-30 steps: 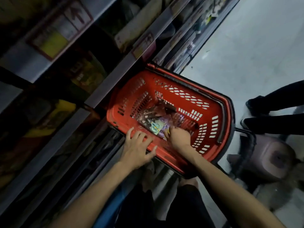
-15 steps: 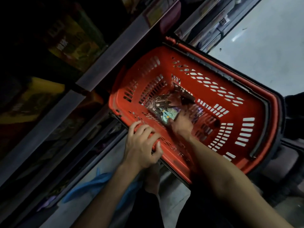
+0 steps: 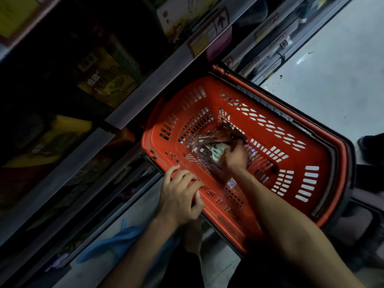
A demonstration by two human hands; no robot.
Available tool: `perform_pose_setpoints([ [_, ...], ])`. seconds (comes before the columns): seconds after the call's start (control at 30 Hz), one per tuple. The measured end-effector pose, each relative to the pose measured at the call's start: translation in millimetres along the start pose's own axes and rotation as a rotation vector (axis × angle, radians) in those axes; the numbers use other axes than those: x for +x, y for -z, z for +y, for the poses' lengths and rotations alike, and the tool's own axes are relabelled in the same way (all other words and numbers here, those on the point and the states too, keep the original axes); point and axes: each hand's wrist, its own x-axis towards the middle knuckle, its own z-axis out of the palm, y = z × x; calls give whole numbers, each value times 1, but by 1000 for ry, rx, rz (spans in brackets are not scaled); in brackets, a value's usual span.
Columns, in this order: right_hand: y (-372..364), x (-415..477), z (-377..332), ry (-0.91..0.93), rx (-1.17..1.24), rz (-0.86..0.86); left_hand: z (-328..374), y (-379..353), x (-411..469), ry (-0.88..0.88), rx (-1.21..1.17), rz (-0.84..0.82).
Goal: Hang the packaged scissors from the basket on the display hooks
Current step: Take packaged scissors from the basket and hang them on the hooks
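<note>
The left hand curls its fingers over the near rim of a red slotted plastic shopping basket and grips it. The right hand reaches down inside, just beyond the left one. Its fingers lie on a loose heap of clear-wrapped packaged scissors on the basket floor (one pair shows pale teal handles). Whether those fingers pinch a pack or only rest on it cannot be told. Dim grey store shelves run along the far side of the left hand.
</note>
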Motion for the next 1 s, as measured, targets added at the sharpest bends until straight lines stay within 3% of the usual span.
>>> perform_pose_setpoints([
  [0.17, -7, 24, -14, 208, -197, -120, -2, -7, -1, -2, -39, 52],
  [0.37, -40, 45, -15, -14, -15, -106, -4, -13, 0, -33, -52, 130],
  [0.5, -49, 41, -11, -114, 227, -41, -5, -14, 0, -50, -47, 129],
  [0.8, -36, 8, -10, -34, 351, 54, -6, -14, -1, -65, -32, 134],
  [1.0, 3, -35, 0, -108, 352, 153, -5, -10, -1, -37, -25, 100],
])
